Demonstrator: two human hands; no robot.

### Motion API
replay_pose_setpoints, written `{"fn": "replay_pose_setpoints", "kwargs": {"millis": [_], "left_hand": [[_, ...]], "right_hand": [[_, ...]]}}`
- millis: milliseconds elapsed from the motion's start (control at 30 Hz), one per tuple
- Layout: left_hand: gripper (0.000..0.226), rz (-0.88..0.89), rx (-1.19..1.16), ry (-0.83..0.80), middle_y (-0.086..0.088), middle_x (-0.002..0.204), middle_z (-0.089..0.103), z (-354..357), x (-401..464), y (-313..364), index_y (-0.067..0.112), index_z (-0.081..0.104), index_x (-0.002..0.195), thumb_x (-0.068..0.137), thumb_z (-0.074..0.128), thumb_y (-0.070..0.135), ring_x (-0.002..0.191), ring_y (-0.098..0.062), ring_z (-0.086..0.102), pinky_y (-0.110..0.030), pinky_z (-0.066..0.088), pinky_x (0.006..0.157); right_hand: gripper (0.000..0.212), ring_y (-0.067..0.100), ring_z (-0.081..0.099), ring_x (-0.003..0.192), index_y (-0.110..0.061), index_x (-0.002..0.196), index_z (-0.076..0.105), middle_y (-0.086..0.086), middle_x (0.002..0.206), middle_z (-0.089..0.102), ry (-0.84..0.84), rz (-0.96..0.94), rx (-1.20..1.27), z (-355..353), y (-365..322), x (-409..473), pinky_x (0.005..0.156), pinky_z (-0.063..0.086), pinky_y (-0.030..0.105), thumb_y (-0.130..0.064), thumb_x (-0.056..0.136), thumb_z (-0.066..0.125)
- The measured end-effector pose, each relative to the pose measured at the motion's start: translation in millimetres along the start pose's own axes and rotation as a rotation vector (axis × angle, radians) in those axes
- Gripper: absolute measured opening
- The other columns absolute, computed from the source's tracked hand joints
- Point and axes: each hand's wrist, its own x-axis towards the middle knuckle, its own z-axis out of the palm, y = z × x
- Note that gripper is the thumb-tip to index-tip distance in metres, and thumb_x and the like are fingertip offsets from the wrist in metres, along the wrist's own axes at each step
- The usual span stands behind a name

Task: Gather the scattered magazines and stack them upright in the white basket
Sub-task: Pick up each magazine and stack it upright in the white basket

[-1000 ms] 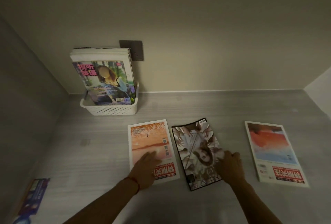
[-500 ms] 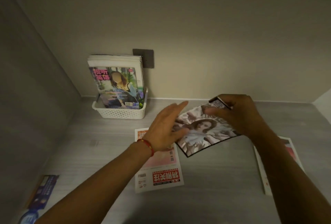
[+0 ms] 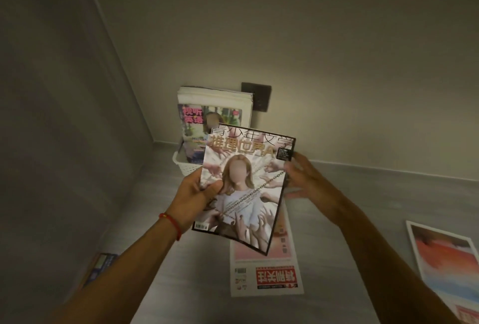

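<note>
A moment ago the dark magazine point(image 3: 246, 189) lay nearly flat, low over the floor, held by the right hand. Now it is up in the air and standing almost straight, cover facing the person, and the view has moved closer to the basket point(image 3: 185, 167).

The left hand point(image 3: 193, 199) grips the magazine's left edge, thumb on the cover and fingers behind. The right hand point(image 3: 305, 181) is by the right edge with fingers spread out. They look loose, and it is hard to tell if they touch the paper.

The magazine hangs just in front of the basket and a bit above its rim. The basket sits by the back wall and already holds a stack point(image 3: 215, 116) of upright magazines. On the floor in front of the basket lies a pink magazine point(image 3: 269, 272), partly under the held one. Another magazine point(image 3: 448, 266) lies far to the right of the basket. A blue booklet point(image 3: 99, 266) lies well to its left, near the side wall.

To do this step well, the person should keep the magazine straight, lift its bottom edge over the rim, and slide it down in front of the stack. The right hand could steady the far edge so the thin paper does not bend or catch.
</note>
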Motion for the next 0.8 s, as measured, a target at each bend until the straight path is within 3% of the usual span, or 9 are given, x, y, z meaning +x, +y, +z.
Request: {"fn": "replay_pose_setpoints", "kwargs": {"millis": [33,100,133,200,267,333,400,567,800], "left_hand": [[0.022,0.009,0.001,0.016,-0.014,0.091,0.07,-9,5,4,0.01,0.06,0.114,0.094,0.059,0.001,0.075,-0.017,0.067,-0.029,0.056,0.064],[0.022,0.037,0.025,0.061,-0.015,0.1,0.069,-28,22,13,0.006,0.057,0.115,0.093,0.06,0.002,0.087,-0.024,0.069,-0.03,0.06,0.069],[0.02,0.054,0.043,0.094,-0.014,0.103,0.069,-39,32,17,0.005,0.056,0.114,0.094,0.061,0.004,0.091,-0.027,0.069,-0.033,0.061,0.072],[0.013,0.124,0.097,0.16,-0.015,0.105,0.07,-60,53,27,0.008,0.06,0.107,0.095,0.062,0.011,0.096,-0.029,0.07,-0.043,0.059,0.08],[0.007,0.228,0.215,0.241,-0.01,0.104,0.072,-81,76,34,0.013,0.065,0.1,0.093,0.064,0.014,0.098,-0.024,0.071,-0.042,0.059,0.086],[0.005,0.266,0.424,0.328,0.0,0.095,0.072,-100,97,37,0.016,0.068,0.09,0.092,0.065,0.019,0.091,-0.015,0.068,-0.029,0.057,0.081],[0.016,0.223,0.542,0.376,0.0,0.091,0.074,-113,117,33,0.01,0.071,0.086,0.092,0.065,0.024,0.087,-0.015,0.068,-0.027,0.056,0.079],[0.018,0.085,0.425,0.368,-0.005,0.072,0.066,-126,150,7,0.003,0.069,0.074,0.088,0.068,0.014,0.075,-0.017,0.06,-0.032,0.052,0.075],[0.013,0.007,0.308,0.379,-0.007,0.085,0.071,-128,173,-15,-0.001,0.077,0.091,0.087,0.064,0.002,0.074,-0.008,0.062,-0.02,0.051,0.073]], "right_hand": [[0.039,0.021,0.072,0.101,-0.026,0.136,0.046,0.002,0.125,0.067,-0.041,-0.064,-0.027,13,0,9,0.085,0.058,0.049,-0.033,0.099,0.054],[0.021,0.02,0.073,0.092,-0.022,0.116,0.06,0.003,0.109,0.074,0.097,-0.222,-0.215,34,-8,32,0.082,0.059,0.049,-0.015,0.097,0.053],[0.017,0.018,0.073,0.086,-0.019,0.109,0.065,0.001,0.1,0.075,0.172,-0.28,-0.311,43,-16,43,0.08,0.06,0.043,-0.015,0.095,0.055],[0.012,0.006,0.069,0.073,-0.015,0.1,0.07,-0.007,0.091,0.074,0.292,-0.396,-0.425,57,-40,60,0.07,0.053,0.011,-0.013,0.092,0.062],[0.013,-0.007,0.061,0.07,-0.013,0.103,0.072,-0.008,0.093,0.07,0.361,-0.476,-0.485,70,-61,78,0.062,0.041,-0.002,-0.014,0.092,0.065],[0.016,-0.001,0.062,0.071,-0.011,0.106,0.071,-0.003,0.098,0.072,0.4,-0.482,-0.516,82,-72,98,0.061,0.04,-0.001,-0.017,0.093,0.063],[0.017,0.006,0.061,0.063,-0.011,0.105,0.072,0.001,0.093,0.073,0.42,-0.465,-0.524,92,-76,114,0.055,0.039,-0.002,-0.019,0.095,0.061],[0.02,0.014,0.065,0.071,-0.009,0.095,0.073,0.006,0.089,0.076,0.463,-0.381,-0.537,108,-68,145,0.057,0.037,0.001,-0.023,0.095,0.059],[0.029,0.022,0.068,0.071,-0.008,0.083,0.071,0.005,0.078,0.074,0.384,-0.203,-0.622,121,-42,176,0.07,0.054,0.029,-0.025,0.096,0.052]]}}
